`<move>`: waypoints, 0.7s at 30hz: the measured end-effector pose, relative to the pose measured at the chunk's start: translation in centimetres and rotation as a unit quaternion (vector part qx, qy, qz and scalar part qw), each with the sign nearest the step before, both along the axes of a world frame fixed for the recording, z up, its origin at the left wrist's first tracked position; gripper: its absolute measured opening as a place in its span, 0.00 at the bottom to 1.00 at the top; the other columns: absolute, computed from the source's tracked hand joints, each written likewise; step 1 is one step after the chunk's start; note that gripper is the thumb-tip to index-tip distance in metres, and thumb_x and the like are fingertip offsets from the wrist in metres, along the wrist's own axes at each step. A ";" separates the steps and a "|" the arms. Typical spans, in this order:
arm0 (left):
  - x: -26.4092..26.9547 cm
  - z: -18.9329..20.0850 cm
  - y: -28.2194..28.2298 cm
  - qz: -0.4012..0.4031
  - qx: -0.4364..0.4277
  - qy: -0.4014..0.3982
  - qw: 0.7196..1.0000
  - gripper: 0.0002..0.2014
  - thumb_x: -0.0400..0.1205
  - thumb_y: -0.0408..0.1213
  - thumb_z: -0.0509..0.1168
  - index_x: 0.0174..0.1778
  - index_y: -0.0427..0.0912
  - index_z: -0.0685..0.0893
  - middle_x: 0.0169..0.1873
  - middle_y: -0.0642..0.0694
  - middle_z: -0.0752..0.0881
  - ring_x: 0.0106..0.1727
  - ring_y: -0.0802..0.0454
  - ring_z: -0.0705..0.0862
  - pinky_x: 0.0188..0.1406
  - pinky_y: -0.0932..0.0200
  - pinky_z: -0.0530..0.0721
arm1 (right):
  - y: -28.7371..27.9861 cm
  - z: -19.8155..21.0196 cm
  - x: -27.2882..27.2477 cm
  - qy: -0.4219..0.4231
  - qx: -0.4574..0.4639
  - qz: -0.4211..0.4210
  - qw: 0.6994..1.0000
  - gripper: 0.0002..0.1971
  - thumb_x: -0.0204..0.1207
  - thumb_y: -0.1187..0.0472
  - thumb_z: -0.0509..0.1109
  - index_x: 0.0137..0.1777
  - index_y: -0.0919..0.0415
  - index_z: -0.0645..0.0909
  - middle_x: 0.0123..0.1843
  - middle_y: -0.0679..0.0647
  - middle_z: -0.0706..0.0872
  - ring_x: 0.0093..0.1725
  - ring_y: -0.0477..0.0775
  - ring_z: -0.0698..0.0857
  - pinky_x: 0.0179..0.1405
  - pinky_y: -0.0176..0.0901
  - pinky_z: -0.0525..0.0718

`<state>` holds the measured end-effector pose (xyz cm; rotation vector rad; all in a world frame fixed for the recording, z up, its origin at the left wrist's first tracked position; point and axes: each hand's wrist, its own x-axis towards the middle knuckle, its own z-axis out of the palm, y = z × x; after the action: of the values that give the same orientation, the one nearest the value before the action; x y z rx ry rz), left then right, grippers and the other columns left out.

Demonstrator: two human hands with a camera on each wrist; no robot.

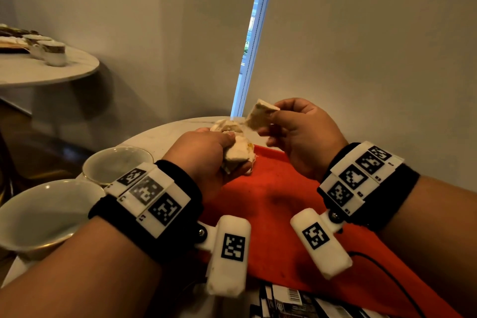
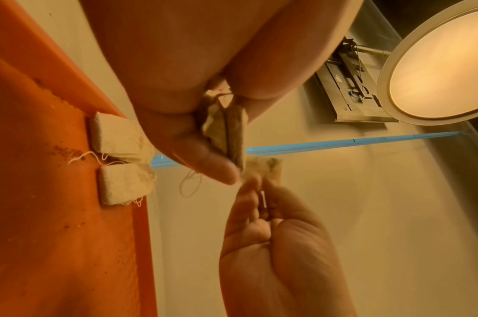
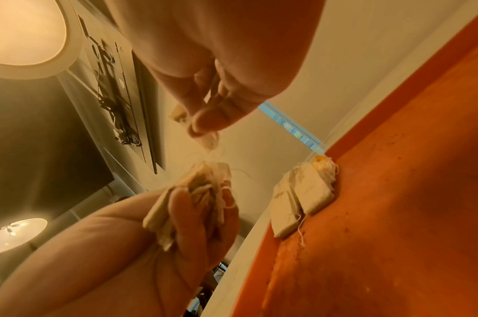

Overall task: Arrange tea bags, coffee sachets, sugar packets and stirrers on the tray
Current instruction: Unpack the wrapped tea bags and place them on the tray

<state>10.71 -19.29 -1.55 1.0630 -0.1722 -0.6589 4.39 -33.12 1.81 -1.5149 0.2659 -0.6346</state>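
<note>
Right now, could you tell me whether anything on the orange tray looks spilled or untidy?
Yes. Dark specks like loose tea lie scattered on the orange tray beside the two tea bags at its edge, and their white strings trail loose.

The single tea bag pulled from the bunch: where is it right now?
In the head view, the single tea bag is pinched in the right hand, held above the orange tray's far edge, just right of the left hand's bunch.

Orange tray (image 1: 278, 204) (dark-speckled), cream tea bags (image 1: 238, 152), black-and-white patterned wrist markers (image 1: 152, 196)
</note>
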 end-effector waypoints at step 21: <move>0.8 -0.8 -0.3 0.014 -0.017 -0.053 0.998 0.13 0.81 0.22 0.67 0.60 0.37 0.80 0.57 0.30 0.86 0.51 0.34 0.90 0.34 0.50 0.89 | 0.3 -2.0 -0.5 0.091 0.010 0.082 0.992 0.16 0.74 0.83 0.67 0.57 0.68 0.82 0.46 0.67 0.85 0.38 0.60 0.88 0.34 0.46 0.90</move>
<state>11.55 -19.59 -2.30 1.0672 -0.2598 -0.5735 3.88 -32.87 -0.16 -1.5599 0.2824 -0.3634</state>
